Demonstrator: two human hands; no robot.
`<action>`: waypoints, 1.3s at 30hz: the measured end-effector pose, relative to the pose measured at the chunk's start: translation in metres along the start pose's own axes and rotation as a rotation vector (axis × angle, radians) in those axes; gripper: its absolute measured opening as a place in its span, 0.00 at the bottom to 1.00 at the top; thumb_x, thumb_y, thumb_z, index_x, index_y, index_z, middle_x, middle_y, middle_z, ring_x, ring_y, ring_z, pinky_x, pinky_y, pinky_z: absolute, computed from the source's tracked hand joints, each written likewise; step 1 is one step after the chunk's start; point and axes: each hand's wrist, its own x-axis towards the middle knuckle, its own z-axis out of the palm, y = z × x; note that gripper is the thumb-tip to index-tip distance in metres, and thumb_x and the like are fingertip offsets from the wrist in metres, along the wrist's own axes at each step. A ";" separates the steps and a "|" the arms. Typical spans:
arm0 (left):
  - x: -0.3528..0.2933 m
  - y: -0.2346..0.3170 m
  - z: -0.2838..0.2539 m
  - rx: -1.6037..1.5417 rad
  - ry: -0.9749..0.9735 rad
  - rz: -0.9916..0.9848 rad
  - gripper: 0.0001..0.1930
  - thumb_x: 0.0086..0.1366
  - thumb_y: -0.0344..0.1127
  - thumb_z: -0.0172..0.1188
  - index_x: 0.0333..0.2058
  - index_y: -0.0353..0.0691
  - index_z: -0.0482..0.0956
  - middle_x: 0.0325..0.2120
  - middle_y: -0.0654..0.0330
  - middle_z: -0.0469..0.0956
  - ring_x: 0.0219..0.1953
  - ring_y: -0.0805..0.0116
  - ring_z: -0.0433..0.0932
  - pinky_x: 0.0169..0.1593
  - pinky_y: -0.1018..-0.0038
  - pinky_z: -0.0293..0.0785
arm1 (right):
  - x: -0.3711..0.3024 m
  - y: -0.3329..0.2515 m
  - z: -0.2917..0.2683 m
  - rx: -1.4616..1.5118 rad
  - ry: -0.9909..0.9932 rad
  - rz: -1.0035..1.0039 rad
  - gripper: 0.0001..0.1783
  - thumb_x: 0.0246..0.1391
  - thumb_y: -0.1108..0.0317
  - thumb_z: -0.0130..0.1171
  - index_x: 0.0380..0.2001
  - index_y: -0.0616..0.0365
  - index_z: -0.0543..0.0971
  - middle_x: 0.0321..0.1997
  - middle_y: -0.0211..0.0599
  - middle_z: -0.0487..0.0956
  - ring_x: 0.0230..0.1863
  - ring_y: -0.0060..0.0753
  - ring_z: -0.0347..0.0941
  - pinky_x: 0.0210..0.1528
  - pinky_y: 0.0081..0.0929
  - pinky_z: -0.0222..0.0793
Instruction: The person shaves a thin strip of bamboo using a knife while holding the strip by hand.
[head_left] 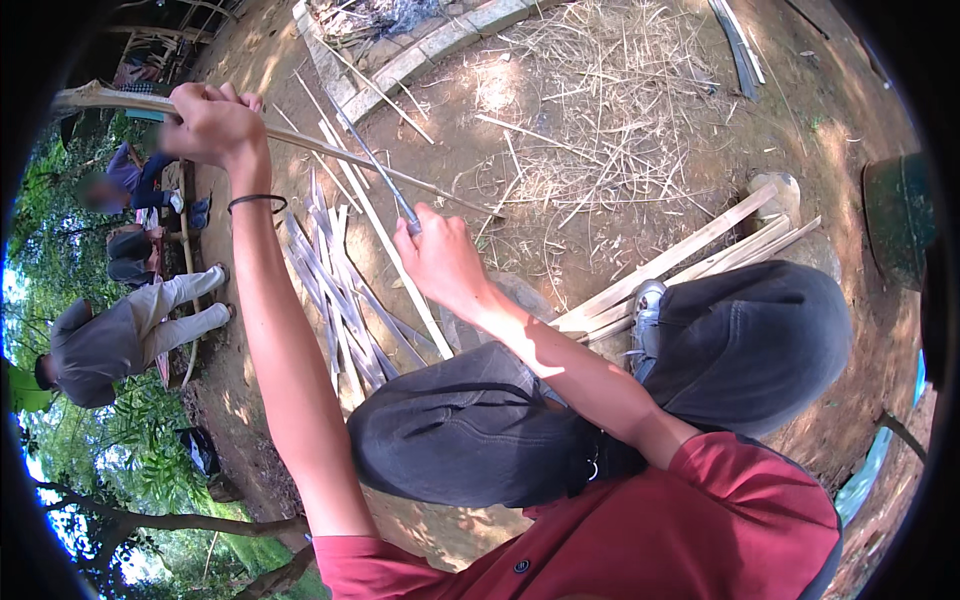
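Note:
My left hand [215, 125] is raised at the upper left, its fingers wrapped round a long, thin wooden stick [300, 138]. The stick's thicker end juts out left of my fist, and its thinner end slopes down to the right over the ground. My right hand [445, 258] is closed on the handle of a knife [378, 168] with a long, narrow blade. That blade points up and left and crosses the stick's line between my two hands. Whether its edge touches the stick I cannot tell.
Pale and grey split strips [335, 285] lie in a pile left of my knees. More strips [690, 255] rest by my shoe. Shavings [620, 110] cover the ground ahead, near a stone-edged fire pit [430, 50]. Several people are at the left; a dark green container [895, 215] stands right.

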 end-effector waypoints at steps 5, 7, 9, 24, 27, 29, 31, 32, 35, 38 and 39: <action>0.022 -0.018 -0.004 -0.012 -0.021 -0.012 0.15 0.55 0.28 0.45 0.11 0.36 0.56 0.08 0.62 0.55 0.07 0.73 0.55 0.09 0.71 0.51 | 0.009 0.019 0.005 -0.047 -0.071 0.001 0.13 0.60 0.69 0.48 0.29 0.71 0.73 0.11 0.45 0.73 0.13 0.37 0.72 0.15 0.34 0.66; 0.024 -0.016 -0.004 -0.001 0.011 0.015 0.15 0.55 0.28 0.46 0.11 0.36 0.57 0.08 0.61 0.57 0.07 0.72 0.56 0.09 0.70 0.53 | 0.003 0.052 0.000 -0.079 -0.168 0.105 0.14 0.58 0.68 0.49 0.32 0.73 0.74 0.14 0.55 0.75 0.19 0.56 0.76 0.22 0.43 0.73; 0.014 -0.012 0.017 0.005 0.010 0.041 0.15 0.54 0.27 0.45 0.11 0.38 0.53 0.09 0.62 0.53 0.09 0.71 0.52 0.12 0.71 0.50 | -0.002 0.142 -0.004 -0.414 -0.047 0.072 0.16 0.57 0.66 0.51 0.34 0.74 0.74 0.15 0.54 0.76 0.18 0.54 0.76 0.23 0.44 0.73; 0.031 -0.045 -0.006 0.168 0.045 0.118 0.15 0.61 0.29 0.43 0.15 0.42 0.56 0.09 0.68 0.52 0.07 0.79 0.51 0.08 0.76 0.51 | 0.035 0.024 -0.013 -0.149 -0.120 0.019 0.12 0.56 0.67 0.53 0.26 0.67 0.72 0.15 0.52 0.74 0.21 0.56 0.75 0.25 0.45 0.67; 0.036 -0.051 -0.016 0.220 0.067 0.143 0.14 0.62 0.28 0.43 0.17 0.43 0.57 0.09 0.71 0.52 0.07 0.81 0.52 0.07 0.78 0.50 | 0.024 0.068 0.005 -0.235 -0.069 0.028 0.13 0.56 0.65 0.53 0.29 0.67 0.73 0.16 0.53 0.74 0.23 0.56 0.76 0.26 0.47 0.68; 0.041 -0.042 -0.012 0.231 0.087 0.167 0.13 0.62 0.28 0.42 0.17 0.44 0.57 0.10 0.72 0.53 0.08 0.82 0.53 0.07 0.78 0.50 | 0.007 0.162 0.021 -0.422 -0.032 0.101 0.15 0.54 0.62 0.54 0.29 0.67 0.74 0.18 0.54 0.75 0.26 0.57 0.76 0.29 0.50 0.69; 0.035 -0.037 -0.005 0.226 0.075 0.161 0.12 0.62 0.29 0.43 0.18 0.43 0.58 0.11 0.72 0.53 0.08 0.83 0.53 0.07 0.79 0.51 | 0.005 0.240 -0.001 -0.597 -0.052 0.202 0.17 0.52 0.60 0.56 0.30 0.68 0.76 0.21 0.57 0.77 0.29 0.60 0.76 0.33 0.52 0.70; 0.031 -0.034 -0.008 0.239 0.101 0.131 0.14 0.61 0.29 0.44 0.16 0.42 0.58 0.10 0.70 0.55 0.10 0.81 0.54 0.11 0.76 0.49 | 0.007 0.243 -0.005 -0.624 -0.092 0.237 0.18 0.51 0.58 0.57 0.30 0.68 0.77 0.21 0.58 0.77 0.29 0.61 0.76 0.34 0.52 0.71; 0.034 -0.035 -0.013 0.291 0.150 0.089 0.16 0.58 0.30 0.46 0.12 0.38 0.57 0.08 0.66 0.58 0.13 0.76 0.56 0.19 0.69 0.47 | 0.024 0.216 -0.008 -0.536 -0.235 0.336 0.19 0.50 0.58 0.57 0.25 0.68 0.78 0.22 0.58 0.78 0.29 0.61 0.77 0.34 0.50 0.72; 0.034 -0.045 -0.024 0.334 0.153 0.187 0.13 0.63 0.31 0.44 0.18 0.41 0.60 0.11 0.71 0.55 0.09 0.82 0.57 0.08 0.78 0.55 | 0.018 0.143 -0.015 -0.392 -0.166 0.346 0.21 0.50 0.56 0.57 0.23 0.68 0.78 0.21 0.57 0.77 0.29 0.57 0.78 0.33 0.48 0.71; 0.035 -0.045 -0.020 0.330 0.168 0.185 0.13 0.63 0.31 0.44 0.18 0.42 0.60 0.11 0.70 0.56 0.08 0.81 0.58 0.08 0.79 0.54 | 0.021 0.130 -0.021 -0.393 -0.182 0.277 0.19 0.52 0.58 0.57 0.25 0.69 0.77 0.18 0.55 0.76 0.26 0.52 0.78 0.29 0.47 0.69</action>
